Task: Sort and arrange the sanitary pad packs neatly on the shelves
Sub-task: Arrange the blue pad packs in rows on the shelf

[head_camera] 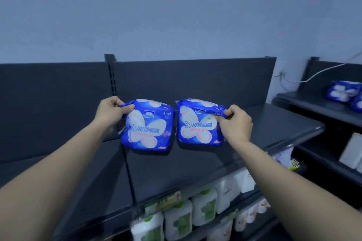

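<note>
- Head view: dark top shelf [176,168] with a dark back panel [195,80] and a slotted upright [111,74] at the panel joint; plain grey-blue wall [176,15] above.
- Left pack [148,127] and right pack [197,123], both blue with a white butterfly print, stand upright side by side over the shelf's middle, fronts to camera, with a narrow gap between them.
- Cannot tell whether their bottom edges rest on the shelf or sit just above it.
- Left hand [111,111]: fingers [128,108] curled, pinching the left pack's top-left corner.
- Right hand [236,123]: fingers [228,112] curled, pinching the right pack's top-right flap.
- Shelf below carries a row of white-and-green packs [203,207], with pinkish packs [252,213] lower right, blurred.
- Separate dark shelf unit [305,107] stands to the right, holding more blue packs [344,94] on top and a white box [350,150] one level down.
- White cable [323,72] runs along the wall from a socket [282,73] between the two units.
</note>
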`<state>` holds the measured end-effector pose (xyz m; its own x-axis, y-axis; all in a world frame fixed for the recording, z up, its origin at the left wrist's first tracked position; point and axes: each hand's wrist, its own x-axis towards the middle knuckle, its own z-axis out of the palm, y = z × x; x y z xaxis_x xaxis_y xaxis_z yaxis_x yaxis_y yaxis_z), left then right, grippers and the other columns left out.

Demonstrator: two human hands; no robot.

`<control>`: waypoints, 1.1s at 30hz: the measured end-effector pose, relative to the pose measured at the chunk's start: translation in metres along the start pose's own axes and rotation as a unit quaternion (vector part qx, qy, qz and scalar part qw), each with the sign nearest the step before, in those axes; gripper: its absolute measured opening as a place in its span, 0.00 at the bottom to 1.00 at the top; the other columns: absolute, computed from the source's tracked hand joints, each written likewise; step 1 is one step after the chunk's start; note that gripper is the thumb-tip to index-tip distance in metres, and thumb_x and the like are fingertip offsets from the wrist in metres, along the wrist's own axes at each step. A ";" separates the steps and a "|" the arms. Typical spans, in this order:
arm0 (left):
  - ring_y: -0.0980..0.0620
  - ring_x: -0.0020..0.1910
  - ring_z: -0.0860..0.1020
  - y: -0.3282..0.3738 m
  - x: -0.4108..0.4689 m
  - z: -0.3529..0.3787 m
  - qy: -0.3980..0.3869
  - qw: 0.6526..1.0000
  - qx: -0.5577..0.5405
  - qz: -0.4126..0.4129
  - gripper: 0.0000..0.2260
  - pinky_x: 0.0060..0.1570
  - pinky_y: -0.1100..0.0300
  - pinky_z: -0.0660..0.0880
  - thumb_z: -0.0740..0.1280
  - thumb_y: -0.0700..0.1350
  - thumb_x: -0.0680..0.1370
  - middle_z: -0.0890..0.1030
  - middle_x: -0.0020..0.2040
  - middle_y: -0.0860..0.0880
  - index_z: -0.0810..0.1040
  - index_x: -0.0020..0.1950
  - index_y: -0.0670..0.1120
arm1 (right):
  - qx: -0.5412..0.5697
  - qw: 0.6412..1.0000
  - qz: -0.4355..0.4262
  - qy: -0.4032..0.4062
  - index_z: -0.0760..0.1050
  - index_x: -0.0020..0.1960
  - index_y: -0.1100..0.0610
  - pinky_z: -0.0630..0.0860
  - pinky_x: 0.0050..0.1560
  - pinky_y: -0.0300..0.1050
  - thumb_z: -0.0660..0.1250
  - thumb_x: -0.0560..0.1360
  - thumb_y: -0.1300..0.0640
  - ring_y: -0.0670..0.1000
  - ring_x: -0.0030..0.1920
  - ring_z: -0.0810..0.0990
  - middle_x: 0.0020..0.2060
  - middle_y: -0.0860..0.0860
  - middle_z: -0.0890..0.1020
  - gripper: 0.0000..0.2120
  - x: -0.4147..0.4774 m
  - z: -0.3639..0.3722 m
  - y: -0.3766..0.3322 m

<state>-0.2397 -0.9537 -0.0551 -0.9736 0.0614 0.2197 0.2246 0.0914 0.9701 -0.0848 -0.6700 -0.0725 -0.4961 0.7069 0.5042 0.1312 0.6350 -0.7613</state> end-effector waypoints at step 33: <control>0.49 0.26 0.70 0.084 0.036 0.609 -0.282 0.955 -0.079 0.031 0.15 0.25 0.59 0.67 0.72 0.38 0.74 0.73 0.30 0.44 0.67 0.34 0.45 | -0.133 0.950 0.133 0.250 0.67 0.34 0.55 0.70 0.38 0.47 0.73 0.70 0.59 0.56 0.38 0.77 0.35 0.52 0.80 0.15 0.252 -0.279 0.308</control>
<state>-0.2313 -0.3387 -0.0282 -0.7717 0.5926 0.2307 0.2293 -0.0791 0.9701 0.0697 -0.2098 -0.0664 0.0459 0.8708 0.4894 0.4404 0.4221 -0.7924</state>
